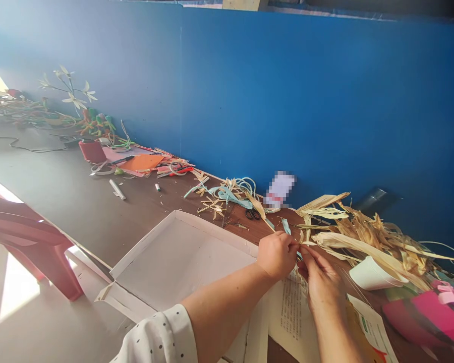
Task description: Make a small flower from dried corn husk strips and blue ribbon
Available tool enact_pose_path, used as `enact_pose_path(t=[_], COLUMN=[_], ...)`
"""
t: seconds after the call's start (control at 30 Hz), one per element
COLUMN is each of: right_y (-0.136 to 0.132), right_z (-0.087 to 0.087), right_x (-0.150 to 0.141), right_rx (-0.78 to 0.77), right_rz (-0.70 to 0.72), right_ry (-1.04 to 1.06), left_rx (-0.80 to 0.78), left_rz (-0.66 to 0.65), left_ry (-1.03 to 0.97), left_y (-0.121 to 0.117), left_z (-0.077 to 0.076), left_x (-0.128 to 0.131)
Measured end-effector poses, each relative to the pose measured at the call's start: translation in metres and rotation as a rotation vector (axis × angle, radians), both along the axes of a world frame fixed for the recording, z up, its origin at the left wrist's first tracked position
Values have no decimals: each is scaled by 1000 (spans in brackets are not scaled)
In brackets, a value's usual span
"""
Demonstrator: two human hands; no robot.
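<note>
My left hand [276, 253] is closed in a pinch on the end of a dried straw-coloured husk strip [338, 241] that runs off to the right. My right hand [321, 276] sits just right of it, fingers curled and pinching the same strip where the two hands meet. A short pale blue strip [286, 225] lies just above the hands. Both hands hover over printed paper sheets [289, 310] on the brown table [79, 201].
A heap of dried husks [378, 232] lies to the right, with a white paper cup [369, 275] and a pink container [426, 315]. A shallow white cardboard tray [174, 257] lies left of the hands. Black scissors [252, 214], coloured strips, paper flowers [73, 96] and a red chair [30, 237] are also here.
</note>
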State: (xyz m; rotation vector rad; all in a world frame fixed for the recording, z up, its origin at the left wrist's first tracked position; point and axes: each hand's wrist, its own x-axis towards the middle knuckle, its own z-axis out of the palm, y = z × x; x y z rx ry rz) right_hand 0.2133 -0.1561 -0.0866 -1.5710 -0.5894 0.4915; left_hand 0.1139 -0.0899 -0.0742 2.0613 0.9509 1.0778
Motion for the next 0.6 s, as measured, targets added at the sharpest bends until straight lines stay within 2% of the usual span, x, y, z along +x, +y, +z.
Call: enact_pose_path(t=[0.17, 0.27, 0.47, 0.6], right_y=[-2, -2, 0, 2], right_z=[6, 5, 1, 0], right_x=[-4, -3, -3, -5], right_rx=[65, 50, -34, -28], right_rz=[30, 35, 115, 108], right_ry=[33, 16, -20, -46], left_rx=[-84, -141, -455, -561], left_rz=[48, 45, -65, -104], left_ry=[-69, -109, -314, -387], left_y=[2, 2, 6, 9], left_z=[-1, 0, -7, -9], left_x=[2, 2, 8, 11])
